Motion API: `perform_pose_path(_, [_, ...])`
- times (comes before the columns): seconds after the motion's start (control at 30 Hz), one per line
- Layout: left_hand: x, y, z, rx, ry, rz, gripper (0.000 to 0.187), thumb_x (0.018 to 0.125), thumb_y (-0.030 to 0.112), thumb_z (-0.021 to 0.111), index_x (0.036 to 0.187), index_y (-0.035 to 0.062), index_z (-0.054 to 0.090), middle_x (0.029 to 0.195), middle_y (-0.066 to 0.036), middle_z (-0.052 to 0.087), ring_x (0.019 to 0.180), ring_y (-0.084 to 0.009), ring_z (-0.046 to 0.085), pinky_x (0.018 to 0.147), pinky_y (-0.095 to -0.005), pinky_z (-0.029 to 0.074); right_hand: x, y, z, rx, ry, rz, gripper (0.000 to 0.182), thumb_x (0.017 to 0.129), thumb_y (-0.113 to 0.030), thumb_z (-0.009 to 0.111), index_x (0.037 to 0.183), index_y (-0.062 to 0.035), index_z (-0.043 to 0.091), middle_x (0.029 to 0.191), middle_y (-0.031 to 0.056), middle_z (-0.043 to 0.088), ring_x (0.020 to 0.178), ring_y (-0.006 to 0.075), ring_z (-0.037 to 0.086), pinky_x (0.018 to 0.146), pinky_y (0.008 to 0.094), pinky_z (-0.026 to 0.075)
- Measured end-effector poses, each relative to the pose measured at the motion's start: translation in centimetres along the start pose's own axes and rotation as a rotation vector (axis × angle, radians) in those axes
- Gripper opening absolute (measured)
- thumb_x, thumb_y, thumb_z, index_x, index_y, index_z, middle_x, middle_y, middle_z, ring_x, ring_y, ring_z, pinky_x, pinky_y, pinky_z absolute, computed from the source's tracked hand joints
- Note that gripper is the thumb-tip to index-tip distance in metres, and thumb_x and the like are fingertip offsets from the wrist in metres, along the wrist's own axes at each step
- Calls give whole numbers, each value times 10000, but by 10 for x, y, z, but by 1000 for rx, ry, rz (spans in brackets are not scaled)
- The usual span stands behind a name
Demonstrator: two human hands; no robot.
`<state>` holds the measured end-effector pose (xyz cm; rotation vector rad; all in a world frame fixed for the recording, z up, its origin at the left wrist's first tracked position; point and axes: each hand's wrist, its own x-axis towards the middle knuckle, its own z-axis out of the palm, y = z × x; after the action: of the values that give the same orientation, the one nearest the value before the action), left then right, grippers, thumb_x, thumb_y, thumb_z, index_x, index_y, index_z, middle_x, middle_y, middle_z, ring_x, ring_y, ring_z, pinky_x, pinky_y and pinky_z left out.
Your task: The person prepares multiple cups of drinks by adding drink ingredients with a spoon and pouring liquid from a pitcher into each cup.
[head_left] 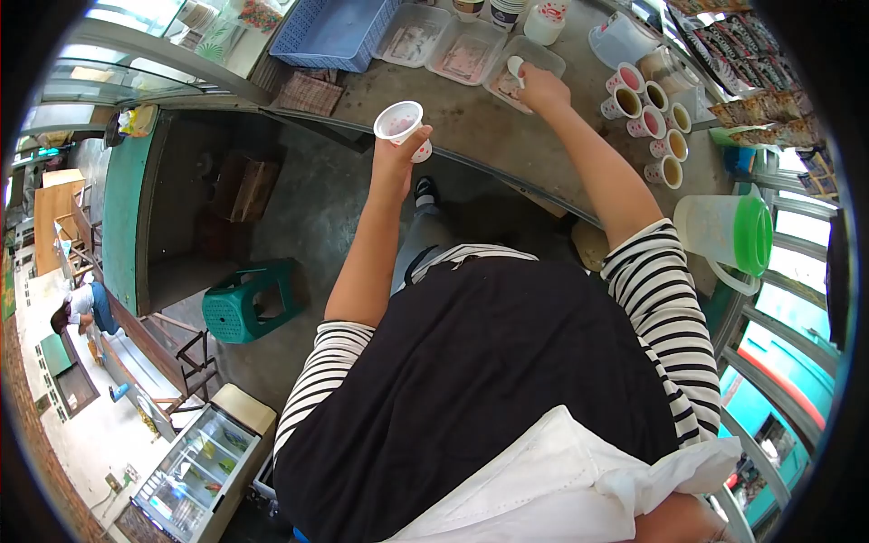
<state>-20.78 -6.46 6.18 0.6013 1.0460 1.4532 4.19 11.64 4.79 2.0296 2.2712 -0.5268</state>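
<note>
The left hand has its fingers wrapped around a paper cup, thumb across the side nearest the right arm, and holds it just off the near edge of the table, over the floor. The cup's mouth faces up toward the head camera, and its long axis is close to upright, with a lean whose amount the steep view does not let me judge. The right hand has its fingers drawn together, pinching what looks like a small white scoop over the rightmost of three clear trays; the exact grip is partly hidden behind the knuckles. The relation that matters most is between scoop and cup: the scoop sits to the right of the cup and farther out, the two well apart, and its visible end points far and left from the fingers. The right hand is clearly nearer the trays, and nearer too to the cluster of filled cups at the table's right; a blue basket stands far left.
</note>
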Motion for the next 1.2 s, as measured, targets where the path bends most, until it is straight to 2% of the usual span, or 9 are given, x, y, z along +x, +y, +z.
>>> perform_pose_path(0.07, [13,8,-4,35,-42,-20,430,820,79,747,1195,34,543,1023,-22,608,957,-132,601,809,-307,482,11,7,-11,34,-9,28,444,792,-284,698,1211,-199,580,1122,97,682,1051,279,648,869,432,513])
perform_pose_path(0.23, [50,27,-13,220,-237,-148,450,808,116,769,1199,37,559,1048,-22,624,972,-120,601,828,-293,476,20,22,-33,-48,1,93,310,785,-230,676,1092,-189,676,1097,60,688,1061,264,644,869,411,521])
perform_pose_path(0.43, [99,20,-5,568,-565,-272,530,738,187,835,1182,42,584,1088,-23,643,1009,-127,597,897,-294,459,8,22,-30,55,93,5,188,811,-131,634,985,-108,701,1050,107,680,1016,307,634,858,420,514])
perform_pose_path(0.5, [114,8,0,684,-774,-146,557,715,195,849,1182,44,585,1093,-22,645,1008,-129,596,911,-300,457,-3,19,-17,72,198,-94,160,800,-96,625,938,-62,699,997,130,671,985,325,627,856,427,502])
perform_pose_path(0.67, [141,-16,22,814,-1083,-134,628,668,230,859,1199,45,579,1122,-84,625,1059,-190,573,962,-331,428,-31,0,1,95,213,-100,141,794,-70,618,911,-48,693,967,134,658,980,325,621,849,427,494])
perform_pose_path(0.83, [159,-35,33,879,-1149,68,690,653,302,857,1210,14,569,1274,-145,535,1164,-254,523,1003,-347,405,-40,-3,0,99,197,-59,146,800,-86,629,921,-55,704,962,139,670,957,330,631,831,423,501])
perform_pose_path(0.9, [160,-36,33,952,-1155,127,740,652,354,847,1235,3,557,1307,-172,513,1219,-292,492,1045,-363,376,-37,2,0,229,121,50,163,802,-114,665,945,-62,724,950,146,693,913,321,654,809,401,513])
perform_pose_path(1.13, [163,-42,29,925,-1127,177,726,608,368,857,1194,27,599,1360,-190,493,1262,-329,474,1065,-385,374,-25,40,23,564,-8,106,206,809,-127,709,1005,-74,741,918,101,722,847,210,671,782,326,512])
perform_pose_path(1.2, [157,-32,30,845,-1119,22,703,625,364,854,1183,24,595,1274,-172,571,1181,-304,544,1011,-367,416,-29,39,22,733,-2,123,215,815,-128,703,1016,-59,738,879,69,718,811,163,646,754,309,498])
